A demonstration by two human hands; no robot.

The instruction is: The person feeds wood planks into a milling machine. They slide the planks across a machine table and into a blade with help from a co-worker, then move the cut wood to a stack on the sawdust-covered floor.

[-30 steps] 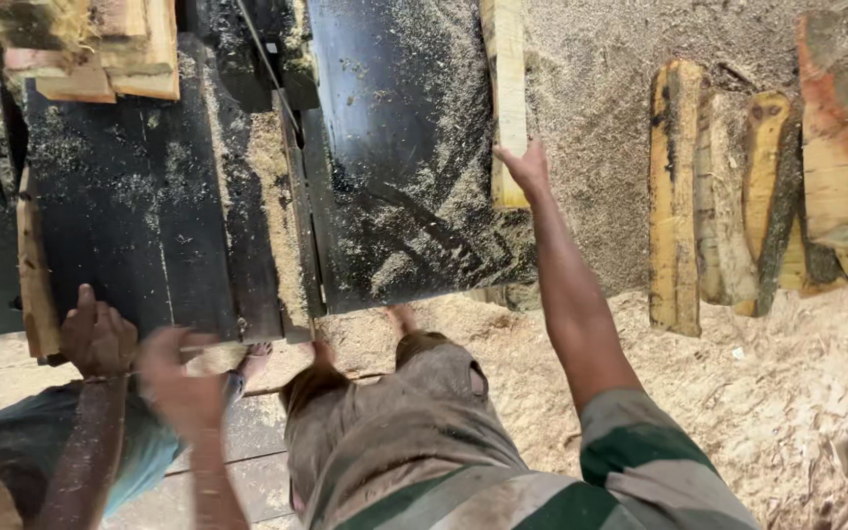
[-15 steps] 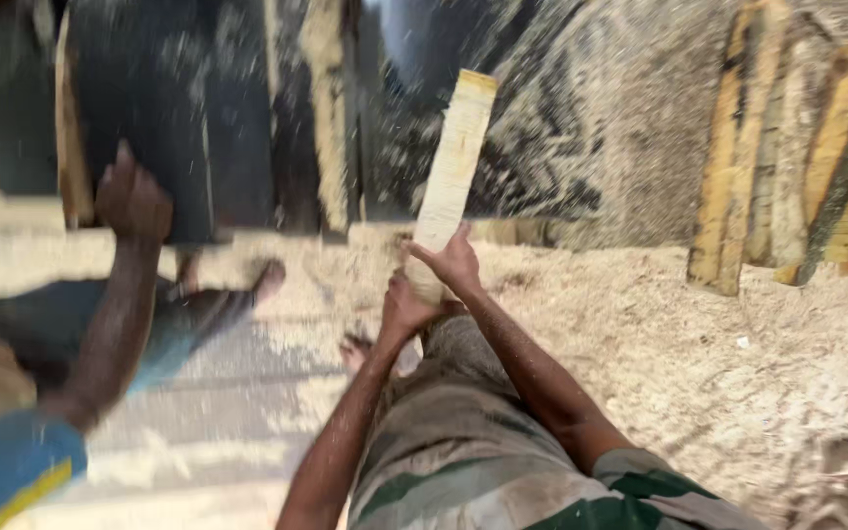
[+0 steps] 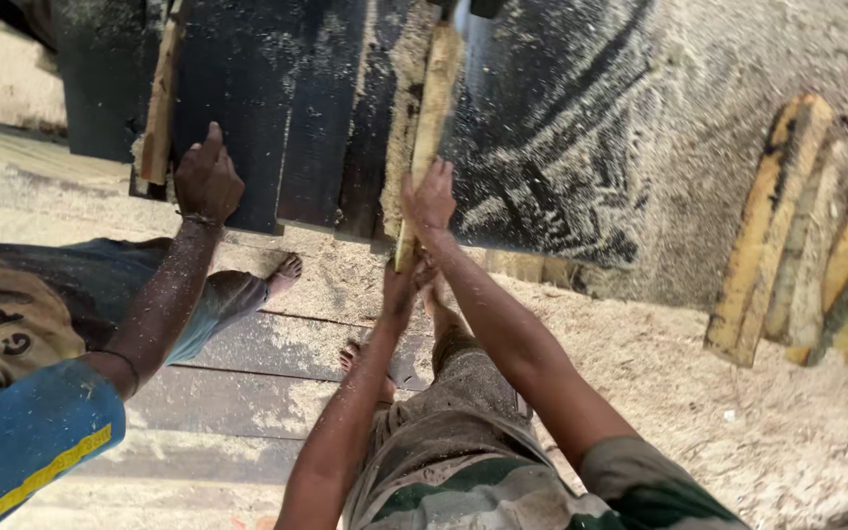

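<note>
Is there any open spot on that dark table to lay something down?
Yes: the dusty dark tabletop right of the wooden strip is bare. Crowded: near the strip, where left hand and right hand grip it, and by the co-worker's hand beside another strip.

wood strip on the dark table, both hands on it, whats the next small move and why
Probably a short, straight push forward along its length. The wood strip lies lengthwise in the sawdust-filled gap of the dark table. The right hand presses on its top and the left hand grips its near end, so both are placed for feeding. A co-worker's hand rests well aside.
</note>
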